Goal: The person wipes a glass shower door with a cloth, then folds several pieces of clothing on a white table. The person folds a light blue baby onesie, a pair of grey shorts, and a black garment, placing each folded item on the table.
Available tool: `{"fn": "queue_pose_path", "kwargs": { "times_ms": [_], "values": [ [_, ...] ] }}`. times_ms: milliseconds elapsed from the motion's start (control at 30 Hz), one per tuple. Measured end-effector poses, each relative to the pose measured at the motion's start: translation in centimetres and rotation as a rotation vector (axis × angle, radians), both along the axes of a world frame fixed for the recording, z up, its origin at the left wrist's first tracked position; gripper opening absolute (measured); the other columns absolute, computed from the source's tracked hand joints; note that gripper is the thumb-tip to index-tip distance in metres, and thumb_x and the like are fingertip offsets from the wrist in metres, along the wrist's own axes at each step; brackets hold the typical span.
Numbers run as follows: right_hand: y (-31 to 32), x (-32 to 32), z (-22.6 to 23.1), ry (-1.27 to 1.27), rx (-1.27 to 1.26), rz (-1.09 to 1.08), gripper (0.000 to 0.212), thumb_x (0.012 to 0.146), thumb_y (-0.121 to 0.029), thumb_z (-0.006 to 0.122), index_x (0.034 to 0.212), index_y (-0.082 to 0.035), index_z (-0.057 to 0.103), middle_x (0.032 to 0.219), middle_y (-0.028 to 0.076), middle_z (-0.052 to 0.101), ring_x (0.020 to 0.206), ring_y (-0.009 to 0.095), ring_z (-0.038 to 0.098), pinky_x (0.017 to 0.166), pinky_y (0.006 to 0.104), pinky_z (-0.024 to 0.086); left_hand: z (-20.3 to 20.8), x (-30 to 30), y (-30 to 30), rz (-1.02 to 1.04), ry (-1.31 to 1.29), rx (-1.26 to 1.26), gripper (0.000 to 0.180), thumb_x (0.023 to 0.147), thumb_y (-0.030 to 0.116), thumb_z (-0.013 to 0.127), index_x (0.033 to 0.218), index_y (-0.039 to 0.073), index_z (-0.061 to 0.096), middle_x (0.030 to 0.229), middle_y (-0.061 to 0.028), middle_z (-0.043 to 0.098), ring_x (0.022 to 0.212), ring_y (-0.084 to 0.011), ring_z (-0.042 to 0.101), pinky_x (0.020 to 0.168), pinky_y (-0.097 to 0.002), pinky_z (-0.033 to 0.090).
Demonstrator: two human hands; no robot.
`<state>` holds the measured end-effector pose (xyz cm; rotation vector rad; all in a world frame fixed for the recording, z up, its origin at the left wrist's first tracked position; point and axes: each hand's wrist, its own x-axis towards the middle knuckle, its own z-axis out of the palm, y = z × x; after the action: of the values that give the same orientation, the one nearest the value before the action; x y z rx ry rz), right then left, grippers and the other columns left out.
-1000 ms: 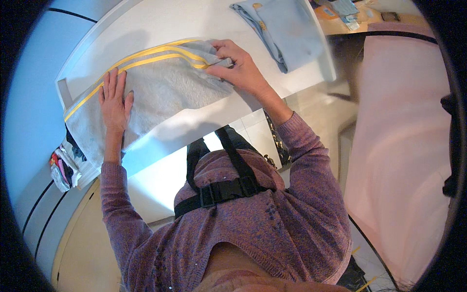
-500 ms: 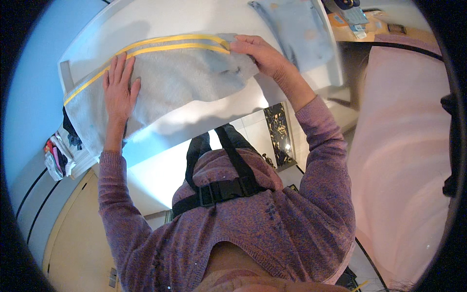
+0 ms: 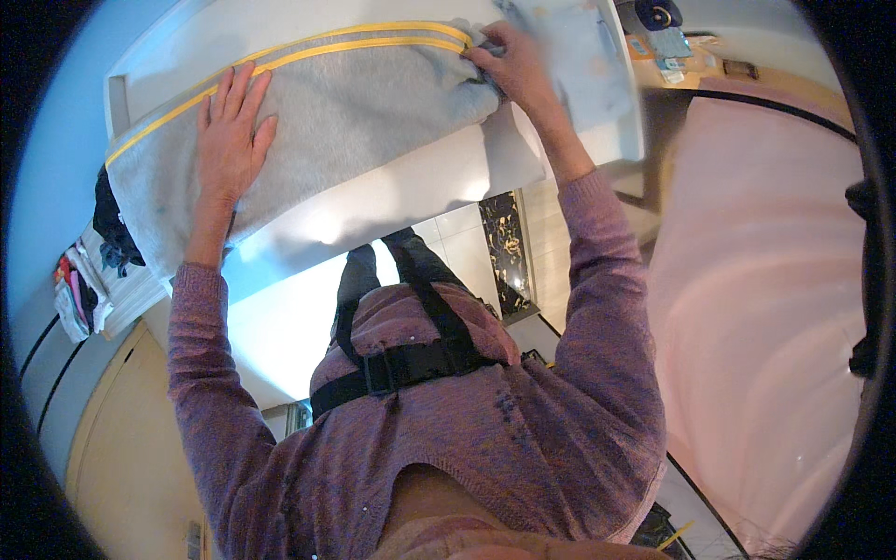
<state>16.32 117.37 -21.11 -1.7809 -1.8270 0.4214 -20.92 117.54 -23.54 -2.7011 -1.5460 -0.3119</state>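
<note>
Head view: I see a grey cloth [image 3: 345, 121] laid out on the white surface [image 3: 224, 37], taking up most of its middle and left part. I can read no writing on its grey face; what marks it are two yellow stripes [image 3: 373, 42] along the far border. Some small packets [image 3: 670, 42] on the tan surface [image 3: 789, 91] at upper right look printed, but the print is too small for me to make out.

The cloth's long axis runs across the picture on a slant, from lower left up to upper right, and the stripes follow it in a gentle bow. At the left they run out toward the cloth's corner; at the right they come together at the wearer's fingers.

Of the two hands, the left hand [image 3: 233, 135] lies flat on the cloth's left portion, fingers slightly spread with their tips on the stripes, thumb standing wide and gripping nothing. The right hand [image 3: 515, 63] is narrow, thumb and forefinger pinching the cloth's right end where the stripes finish.

Just beyond the right hand, a pale blue cloth [image 3: 583, 65] lies on the same white surface. Near the grey cloth's left end I make out a dark cloth [image 3: 117, 224].
</note>
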Motion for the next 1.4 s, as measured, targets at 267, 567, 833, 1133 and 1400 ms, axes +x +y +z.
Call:
{"fn": "queue_pose_path", "kwargs": {
  "times_ms": [267, 567, 833, 1133, 1400],
  "values": [
    [-3.4, -8.4, 2.2, -0.355, 0.336, 0.3, 0.052, 0.074, -0.036, 0.066, 0.118, -0.012, 0.052, 0.123, 0.014, 0.049, 0.119, 0.033, 0.043, 0.096, 0.0549, 0.03, 0.3, 0.4, 0.0, -0.001, 0.018, 0.019, 0.054, 0.087, 0.031, 0.049, 0.138, 0.022, 0.034, 0.146, -0.001, 0.026, 0.135, -0.0235, 0.022, 0.108, -0.0489, 0.016],
    [-1.8, -5.4, -2.4, -0.618, 0.129, 0.184, 0.061, 0.081, -0.047, 0.053, 0.133, -0.017, 0.04, 0.143, 0.011, 0.03, 0.132, 0.031, 0.026, 0.102, 0.0598, 0.018, 0.3, 0.6, 0.3, 0.009, 0.011, 0.013, 0.057, 0.086, 0.027, 0.052, 0.139, 0.018, 0.032, 0.144, -0.0075, 0.029, 0.134, -0.0272, 0.025, 0.107, -0.0483, 0.021],
    [-1.2, -2.8, -2.4, -0.642, 0.092, 0.281, 0.061, 0.085, -0.046, 0.049, 0.138, -0.019, 0.035, 0.145, 0.009, 0.027, 0.134, 0.03, 0.023, 0.104, 0.0574, 0.016, 0.7, 2.7, -4.5, 0.038, -0.071, -0.111, 0.055, 0.087, 0.034, 0.05, 0.137, 0.017, 0.034, 0.146, -0.0066, 0.025, 0.136, -0.0266, 0.019, 0.105, -0.055, 0.019],
    [-0.2, -1.0, -2.5, -0.646, 0.09, 0.351, 0.063, 0.083, -0.037, 0.055, 0.139, -0.02, 0.033, 0.146, 0.008, 0.026, 0.134, 0.029, 0.023, 0.104, 0.055, 0.018, 1.9, 1.2, -13.3, 0.217, -0.06, -0.279, 0.063, 0.082, 0.047, 0.053, 0.135, 0.017, 0.037, 0.145, -0.0115, 0.024, 0.136, -0.032, 0.015, 0.106, -0.0558, 0.015],
    [-0.1, -1.7, -1.7, -0.714, 0.128, 0.356, 0.061, 0.086, -0.04, 0.046, 0.139, -0.015, 0.032, 0.147, 0.009, 0.025, 0.134, 0.03, 0.022, 0.103, 0.0544, 0.019, 3.5, 0.6, -11.4, 0.098, -0.198, -0.409, 0.055, 0.087, 0.04, 0.049, 0.133, 0.012, 0.039, 0.143, -0.0094, 0.029, 0.134, -0.0295, 0.02, 0.106, -0.0546, 0.017]
  ]
}}
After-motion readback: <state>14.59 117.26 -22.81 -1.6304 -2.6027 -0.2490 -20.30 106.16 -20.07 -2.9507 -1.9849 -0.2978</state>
